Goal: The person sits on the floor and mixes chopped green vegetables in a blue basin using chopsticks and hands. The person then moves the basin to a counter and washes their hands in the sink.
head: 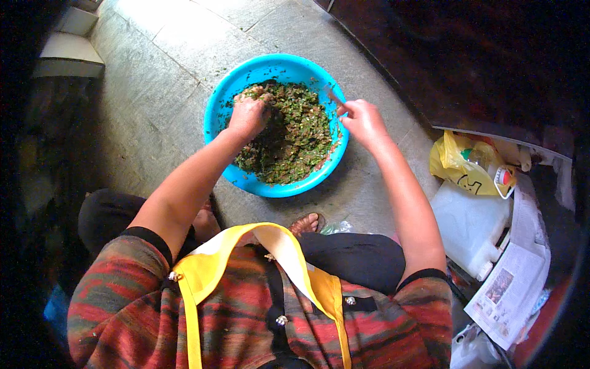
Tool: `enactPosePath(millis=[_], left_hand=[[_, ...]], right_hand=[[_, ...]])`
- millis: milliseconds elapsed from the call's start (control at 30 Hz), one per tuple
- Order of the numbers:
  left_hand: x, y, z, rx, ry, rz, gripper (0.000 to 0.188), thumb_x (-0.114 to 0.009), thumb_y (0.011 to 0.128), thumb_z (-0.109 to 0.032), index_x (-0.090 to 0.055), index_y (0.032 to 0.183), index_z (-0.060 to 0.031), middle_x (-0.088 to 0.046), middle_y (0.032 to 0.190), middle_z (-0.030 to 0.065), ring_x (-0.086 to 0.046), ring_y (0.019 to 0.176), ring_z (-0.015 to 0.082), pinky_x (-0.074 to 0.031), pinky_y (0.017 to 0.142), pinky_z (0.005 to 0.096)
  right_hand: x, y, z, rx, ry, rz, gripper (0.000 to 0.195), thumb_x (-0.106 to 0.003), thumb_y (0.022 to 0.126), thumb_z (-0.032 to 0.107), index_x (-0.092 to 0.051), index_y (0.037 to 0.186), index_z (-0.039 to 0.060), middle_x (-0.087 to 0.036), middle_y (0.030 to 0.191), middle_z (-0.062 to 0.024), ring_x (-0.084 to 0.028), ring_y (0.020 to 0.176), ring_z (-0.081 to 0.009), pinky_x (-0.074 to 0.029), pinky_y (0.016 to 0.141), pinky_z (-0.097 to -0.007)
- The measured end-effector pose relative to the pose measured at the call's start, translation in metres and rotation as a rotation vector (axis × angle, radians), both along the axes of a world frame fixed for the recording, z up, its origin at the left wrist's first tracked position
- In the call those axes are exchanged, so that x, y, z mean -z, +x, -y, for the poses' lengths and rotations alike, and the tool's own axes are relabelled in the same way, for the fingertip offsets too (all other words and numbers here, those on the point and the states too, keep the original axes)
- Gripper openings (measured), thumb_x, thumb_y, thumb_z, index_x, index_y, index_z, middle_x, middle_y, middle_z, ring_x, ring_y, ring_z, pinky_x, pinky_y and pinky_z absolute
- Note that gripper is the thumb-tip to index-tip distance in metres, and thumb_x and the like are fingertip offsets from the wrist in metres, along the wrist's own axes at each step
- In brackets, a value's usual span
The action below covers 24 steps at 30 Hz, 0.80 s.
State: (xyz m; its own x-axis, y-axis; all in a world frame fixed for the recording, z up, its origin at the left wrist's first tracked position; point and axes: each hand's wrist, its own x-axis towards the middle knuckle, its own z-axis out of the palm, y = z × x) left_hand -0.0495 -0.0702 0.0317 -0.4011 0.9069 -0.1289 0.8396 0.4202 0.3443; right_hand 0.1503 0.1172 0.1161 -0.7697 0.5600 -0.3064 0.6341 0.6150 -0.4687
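A round turquoise plastic basin [276, 190] stands on the floor before me. It holds a moist, chopped green and brown food mixture [299, 138], with bits stuck to its inner wall. My left hand [251, 110] is inside at the left, its fingers curled into the mixture and coated with it. At the basin's right rim is my right hand [364, 121], thumb and fingers drawn together. A thin, blurred brownish shape [335, 98] reaches from these fingers over the inner wall; whether it is a finger or a held utensil is unclear.
Grey stone tiles [184, 92] surround the basin. On the right lie a yellow plastic bag [443, 154] with a clear bottle [484, 157], a whitish plastic jerrycan [470, 226] and newspaper [500, 290]. A dark panel [461, 60] borders the upper right. My bare foot [306, 224] is below the basin.
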Motion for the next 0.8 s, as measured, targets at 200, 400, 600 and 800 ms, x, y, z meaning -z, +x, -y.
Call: enactPosePath(millis=[200, 400, 600, 800], left_hand=[[0.001, 0.003, 0.010, -0.073, 0.013, 0.043, 0.041, -0.065, 0.071, -0.010, -0.058, 0.110, -0.0124, -0.052, 0.119, 0.0154, -0.050, 0.105, 0.0360, -0.037, 0.090, 0.0478], [0.006, 0.002, 0.022, -0.122, 0.073, 0.103, 0.037, -0.064, 0.074, -0.016, -0.058, 0.110, -0.0144, -0.054, 0.117, 0.0164, -0.051, 0.106, 0.0353, -0.036, 0.092, 0.0489], [0.006, 0.002, 0.023, -0.165, -0.021, 0.174, 0.037, -0.063, 0.075, -0.017, -0.059, 0.112, -0.0144, -0.054, 0.117, 0.0168, -0.050, 0.108, 0.0358, -0.035, 0.094, 0.0489], [0.006, 0.000, 0.021, -0.163, 0.017, 0.167, 0.036, -0.062, 0.076, -0.018, -0.059, 0.111, -0.0139, -0.055, 0.112, 0.0171, -0.050, 0.104, 0.0372, -0.035, 0.091, 0.0500]], right_hand=[[0.055, -0.012, 0.014, -0.321, 0.375, 0.131, 0.009, -0.058, 0.071, 0.009, -0.065, 0.076, 0.0074, -0.057, 0.086, -0.0149, -0.060, 0.079, -0.0317, -0.050, 0.068, -0.0445], [0.070, -0.025, 0.025, -0.474, 0.534, 0.277, 0.008, -0.057, 0.071, 0.007, -0.065, 0.070, 0.0055, -0.057, 0.085, -0.0123, -0.061, 0.076, -0.0273, -0.054, 0.061, -0.0386], [0.073, -0.029, 0.032, -0.536, 0.549, 0.320, 0.009, -0.057, 0.071, 0.007, -0.065, 0.070, 0.0026, -0.056, 0.086, -0.0111, -0.060, 0.076, -0.0252, -0.054, 0.062, -0.0350], [0.082, -0.031, 0.040, -0.570, 0.631, 0.442, 0.013, -0.057, 0.078, 0.014, -0.068, 0.079, 0.0078, -0.055, 0.088, -0.0078, -0.059, 0.080, -0.0201, -0.053, 0.056, -0.0301]])
